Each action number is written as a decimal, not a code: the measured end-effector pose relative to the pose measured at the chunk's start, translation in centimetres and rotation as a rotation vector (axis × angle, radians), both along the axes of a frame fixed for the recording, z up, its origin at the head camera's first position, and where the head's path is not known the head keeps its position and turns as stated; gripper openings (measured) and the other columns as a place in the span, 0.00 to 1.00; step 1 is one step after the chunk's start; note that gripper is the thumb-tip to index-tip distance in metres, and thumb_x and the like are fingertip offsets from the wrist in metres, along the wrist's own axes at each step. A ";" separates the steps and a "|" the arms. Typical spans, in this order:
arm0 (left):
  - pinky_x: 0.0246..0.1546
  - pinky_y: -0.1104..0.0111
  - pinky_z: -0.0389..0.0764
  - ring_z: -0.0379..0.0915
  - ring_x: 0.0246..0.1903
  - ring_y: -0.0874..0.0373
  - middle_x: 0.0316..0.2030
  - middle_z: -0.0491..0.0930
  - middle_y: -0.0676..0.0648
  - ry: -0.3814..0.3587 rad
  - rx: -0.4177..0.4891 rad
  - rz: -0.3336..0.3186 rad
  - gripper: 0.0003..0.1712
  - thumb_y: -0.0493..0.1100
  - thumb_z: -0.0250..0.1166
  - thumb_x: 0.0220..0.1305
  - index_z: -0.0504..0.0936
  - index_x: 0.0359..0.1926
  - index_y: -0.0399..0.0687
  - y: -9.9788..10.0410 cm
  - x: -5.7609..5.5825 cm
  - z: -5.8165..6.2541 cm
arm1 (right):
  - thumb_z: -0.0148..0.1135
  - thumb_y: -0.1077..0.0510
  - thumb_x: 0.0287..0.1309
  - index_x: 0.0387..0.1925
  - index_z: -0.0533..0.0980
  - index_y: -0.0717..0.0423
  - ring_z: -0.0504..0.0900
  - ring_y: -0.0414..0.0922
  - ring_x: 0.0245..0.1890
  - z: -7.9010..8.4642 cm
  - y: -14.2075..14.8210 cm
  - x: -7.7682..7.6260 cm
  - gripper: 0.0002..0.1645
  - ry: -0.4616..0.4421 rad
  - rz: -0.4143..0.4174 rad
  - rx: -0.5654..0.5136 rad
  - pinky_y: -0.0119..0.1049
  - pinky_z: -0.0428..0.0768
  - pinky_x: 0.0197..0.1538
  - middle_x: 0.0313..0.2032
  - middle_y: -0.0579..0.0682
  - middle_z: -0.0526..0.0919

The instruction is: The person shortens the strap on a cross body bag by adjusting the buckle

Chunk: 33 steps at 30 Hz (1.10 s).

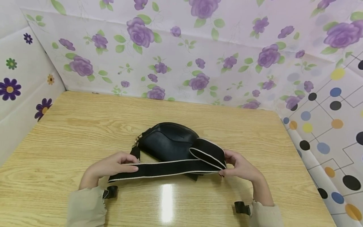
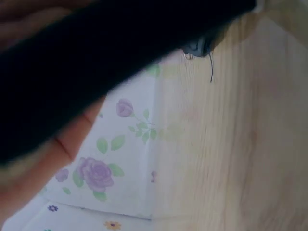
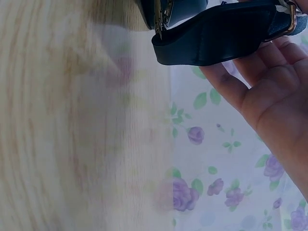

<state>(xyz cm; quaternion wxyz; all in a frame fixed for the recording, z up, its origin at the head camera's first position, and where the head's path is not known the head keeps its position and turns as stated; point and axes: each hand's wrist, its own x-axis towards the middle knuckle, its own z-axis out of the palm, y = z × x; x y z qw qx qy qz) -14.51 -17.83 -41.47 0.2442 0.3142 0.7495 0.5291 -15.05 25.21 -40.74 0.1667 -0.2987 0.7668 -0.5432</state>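
A black leather bag (image 1: 164, 142) lies on the table, gold clasp hardware (image 1: 137, 140) at its left end. In front of it a black webbing strap (image 1: 170, 168) with white edging stretches between the hands. My left hand (image 1: 116, 165) pinches the strap near its left fold, thumb in front; in the left wrist view the dark strap (image 2: 96, 62) covers much of that hand. My right hand (image 1: 241, 165) grips the other end, where the strap loops upward over the bag. The right wrist view shows a leather tab (image 3: 216, 41) and a gold buckle (image 3: 288, 19) against the fingers.
The wooden table (image 1: 85, 119) meets a flowered sheet (image 1: 175, 63) at the back and a dotted sheet (image 1: 326, 151) on the right. Black bands (image 1: 112, 191) sit by both sleeves. Light glares off the tabletop in front.
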 end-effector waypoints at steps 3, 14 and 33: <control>0.30 0.71 0.70 0.66 0.29 0.65 0.31 0.75 0.52 0.015 -0.028 -0.030 0.07 0.38 0.56 0.62 0.78 0.39 0.39 0.6 -0.2 -0.2 | 0.64 0.71 0.43 0.40 0.71 0.65 0.76 0.47 0.36 -0.1 0.1 0.0 0.19 -0.007 -0.001 0.003 0.35 0.73 0.41 0.37 0.56 0.75; 0.45 0.57 0.71 0.70 0.47 0.47 0.45 0.76 0.44 0.084 -0.168 -0.033 0.22 0.48 0.57 0.62 0.74 0.49 0.34 2.8 -0.2 0.6 | 0.64 0.71 0.44 0.40 0.71 0.64 0.76 0.45 0.33 -0.2 0.0 0.1 0.18 0.004 0.003 -0.003 0.35 0.74 0.39 0.35 0.55 0.76; 0.34 0.67 0.74 0.74 0.36 0.55 0.36 0.78 0.48 0.172 -0.337 0.010 0.15 0.33 0.60 0.56 0.77 0.46 0.36 5.1 0.0 2.0 | 0.63 0.72 0.44 0.41 0.71 0.64 0.76 0.46 0.35 -0.6 0.2 0.1 0.19 0.004 0.006 -0.013 0.35 0.74 0.40 0.36 0.57 0.75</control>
